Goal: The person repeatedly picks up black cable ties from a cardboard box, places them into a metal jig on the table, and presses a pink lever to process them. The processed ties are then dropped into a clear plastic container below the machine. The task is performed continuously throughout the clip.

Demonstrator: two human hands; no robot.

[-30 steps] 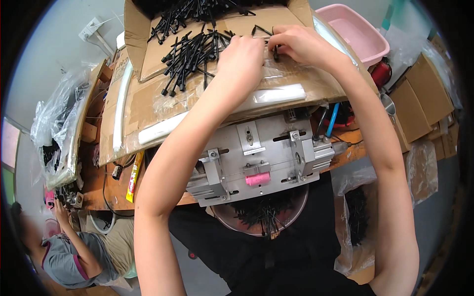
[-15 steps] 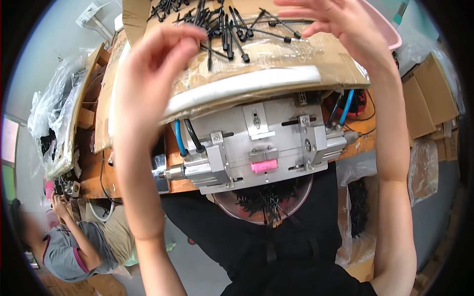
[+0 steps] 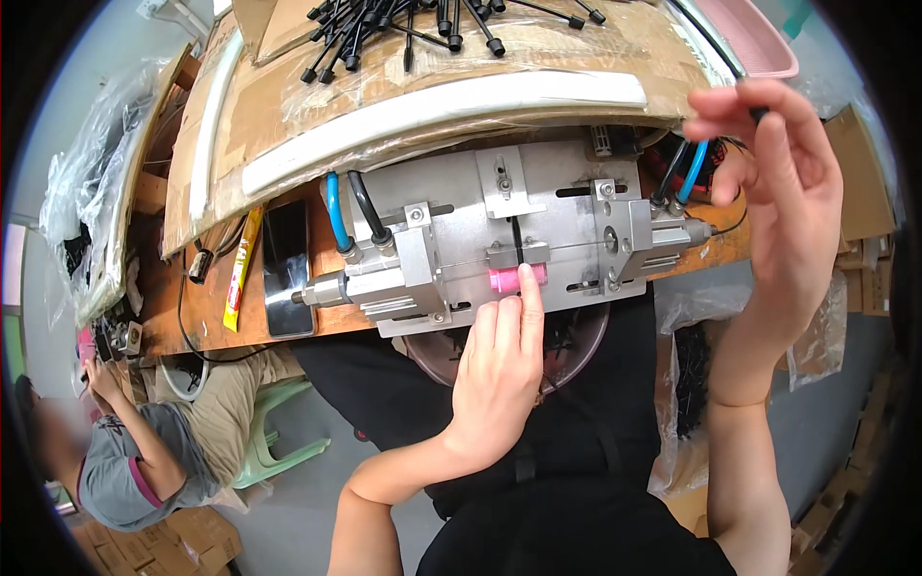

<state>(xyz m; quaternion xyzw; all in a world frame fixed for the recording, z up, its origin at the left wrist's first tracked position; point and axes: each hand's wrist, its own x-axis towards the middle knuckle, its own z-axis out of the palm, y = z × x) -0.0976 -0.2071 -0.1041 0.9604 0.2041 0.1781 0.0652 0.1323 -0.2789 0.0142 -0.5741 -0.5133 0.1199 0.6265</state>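
A grey metal fixture (image 3: 451,206) with air hoses sits at the bench edge in front of me. A short black part (image 3: 517,240) stands in its middle slot, just above a pink block (image 3: 507,280). My left hand (image 3: 499,374) reaches up from below, its index fingertip resting on the pink block and nothing in its grasp. Held up at the right of the fixture, my right hand (image 3: 783,202) pinches a thin black part (image 3: 759,113) between thumb and fingertips.
Behind the fixture lies a cardboard sheet (image 3: 538,58) with several long black parts (image 3: 423,24) and a white curved strip (image 3: 442,106). A pink basin (image 3: 759,43), a dark phone (image 3: 286,269) and a yellow packet (image 3: 240,269) lie around. Another person (image 3: 144,461) sits lower left by a green stool (image 3: 279,451).
Both hands have left the pile of black parts. My left hand has dropped to the fixture's pink block, and my right hand has swung out to the right with a black part.
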